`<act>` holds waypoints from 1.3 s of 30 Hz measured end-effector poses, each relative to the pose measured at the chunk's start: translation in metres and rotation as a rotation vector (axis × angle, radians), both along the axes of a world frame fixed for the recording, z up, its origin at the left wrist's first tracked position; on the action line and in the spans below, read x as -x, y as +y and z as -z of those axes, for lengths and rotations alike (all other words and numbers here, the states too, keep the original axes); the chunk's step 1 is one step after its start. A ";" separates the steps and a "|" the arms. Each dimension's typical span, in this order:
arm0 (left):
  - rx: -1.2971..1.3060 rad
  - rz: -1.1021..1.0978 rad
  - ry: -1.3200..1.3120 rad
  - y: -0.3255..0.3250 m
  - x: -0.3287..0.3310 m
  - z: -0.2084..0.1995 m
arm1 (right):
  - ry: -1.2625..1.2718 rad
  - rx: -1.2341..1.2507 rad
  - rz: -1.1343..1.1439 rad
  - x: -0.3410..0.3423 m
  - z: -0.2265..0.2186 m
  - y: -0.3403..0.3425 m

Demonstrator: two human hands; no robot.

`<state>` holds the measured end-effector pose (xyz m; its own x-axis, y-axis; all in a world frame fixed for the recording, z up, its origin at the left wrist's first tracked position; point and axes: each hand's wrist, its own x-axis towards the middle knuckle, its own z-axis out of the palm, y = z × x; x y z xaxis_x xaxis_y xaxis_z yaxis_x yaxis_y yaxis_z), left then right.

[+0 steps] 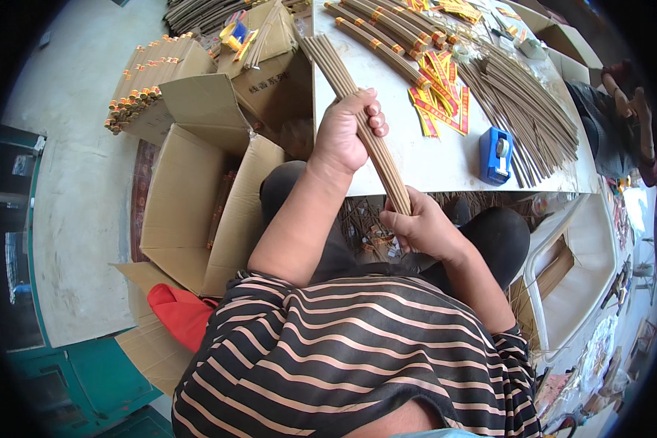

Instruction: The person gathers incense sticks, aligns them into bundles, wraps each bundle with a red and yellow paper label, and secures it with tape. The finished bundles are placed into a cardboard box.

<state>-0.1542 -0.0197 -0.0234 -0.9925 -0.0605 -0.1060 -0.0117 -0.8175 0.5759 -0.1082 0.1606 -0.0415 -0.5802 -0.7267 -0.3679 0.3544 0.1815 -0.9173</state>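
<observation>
A bundle of brown incense sticks (pixel 385 162) slants across the front edge of the white table, held in both hands. My left hand (pixel 348 130) wraps round its upper middle, thumb on top. Round the lower end, my right hand (pixel 424 225) is closed with fingers and thumb. No paper band shows on this bundle. Beyond it on the table lie red and yellow paper labels (pixel 445 98) in a loose pile. A blue tape dispenser (pixel 496 155) stands near the front edge. Loose incense sticks (pixel 525 109) are spread at the right.
Banded bundles (pixel 387 44) lie at the back of the table. An open cardboard box (pixel 186 197) stands at my left, with stacked bundles (pixel 150 73) behind it. A white bin (pixel 577 270) is at my right. Another person's hands (pixel 639 109) show at the far right.
</observation>
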 end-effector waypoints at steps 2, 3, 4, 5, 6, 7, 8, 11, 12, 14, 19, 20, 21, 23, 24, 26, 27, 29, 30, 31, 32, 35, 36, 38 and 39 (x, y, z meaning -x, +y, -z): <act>-0.137 0.152 0.064 -0.007 -0.001 0.008 | -0.354 0.213 -0.075 0.001 -0.002 0.005; -0.152 0.162 0.089 -0.005 -0.002 0.009 | -0.241 0.141 -0.053 0.002 0.000 0.004; -0.086 0.072 0.034 -0.002 -0.002 0.009 | -0.129 0.068 -0.032 0.001 0.002 0.001; 0.016 -0.018 0.021 0.004 -0.003 0.004 | -0.017 -0.008 -0.010 0.001 0.005 -0.002; 0.120 -0.105 0.009 0.010 -0.002 -0.003 | 0.139 -0.102 0.057 0.003 0.009 -0.005; 0.224 -0.191 -0.001 0.016 -0.003 -0.009 | 0.259 -0.148 0.090 0.005 0.014 -0.007; 0.254 -0.232 0.043 0.020 -0.002 -0.015 | 0.383 -0.192 0.127 0.009 0.018 -0.010; 0.456 -0.297 0.211 0.030 -0.013 -0.049 | 0.587 -0.127 0.290 0.023 0.012 -0.027; 0.469 -0.332 0.269 0.036 -0.017 -0.060 | 0.663 -0.100 0.305 0.033 0.008 -0.033; 0.572 -0.367 0.421 0.039 -0.018 -0.069 | 0.705 0.060 0.350 0.051 0.014 -0.048; 0.831 -0.259 0.356 0.035 0.018 -0.004 | 0.553 -0.027 0.333 0.076 0.039 -0.049; 0.871 -0.250 0.366 0.039 0.020 -0.001 | 0.533 0.002 0.351 0.078 0.051 -0.046; 0.915 -0.246 0.364 0.039 0.017 0.001 | 0.503 0.034 0.360 0.077 0.056 -0.047; 0.935 -0.198 0.366 0.037 0.015 -0.001 | 0.479 0.072 0.328 0.081 0.056 -0.049; 0.941 -0.239 0.343 0.037 0.018 0.001 | 0.466 0.084 0.315 0.080 0.054 -0.050; 0.854 -0.298 0.257 0.031 0.021 -0.004 | 0.505 0.021 0.306 0.077 0.046 -0.053; 0.806 -0.323 0.218 0.032 0.022 -0.009 | 0.526 -0.014 0.305 0.077 0.044 -0.053; 0.524 -0.214 0.159 0.025 0.018 -0.024 | 0.536 0.037 0.245 0.073 0.041 -0.055; 0.389 -0.090 0.207 0.014 0.016 -0.029 | 0.393 0.030 0.164 0.066 0.021 -0.052; 0.253 0.022 0.248 0.001 0.013 -0.032 | 0.244 0.023 0.074 0.057 0.002 -0.050; 0.119 0.116 0.237 -0.006 0.016 -0.029 | -0.034 0.218 -0.029 0.048 -0.009 -0.044; 0.089 0.077 0.078 -0.006 0.019 -0.018 | -0.171 0.182 0.085 0.034 -0.007 -0.046; 0.155 -0.035 0.017 0.000 0.018 -0.017 | -0.029 0.054 0.114 0.036 -0.005 -0.045; 0.264 -0.148 -0.025 0.006 0.018 -0.010 | 0.358 -0.153 0.226 0.034 0.006 -0.048; 0.319 -0.202 -0.046 0.007 0.018 -0.007 | 0.553 -0.256 0.279 0.033 0.009 -0.050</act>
<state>-0.1727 -0.0123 -0.0169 -0.9520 -0.2912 -0.0945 0.0993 -0.5858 0.8043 -0.1415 0.1108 -0.0504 -0.8862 -0.4515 -0.1038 -0.0901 0.3876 -0.9174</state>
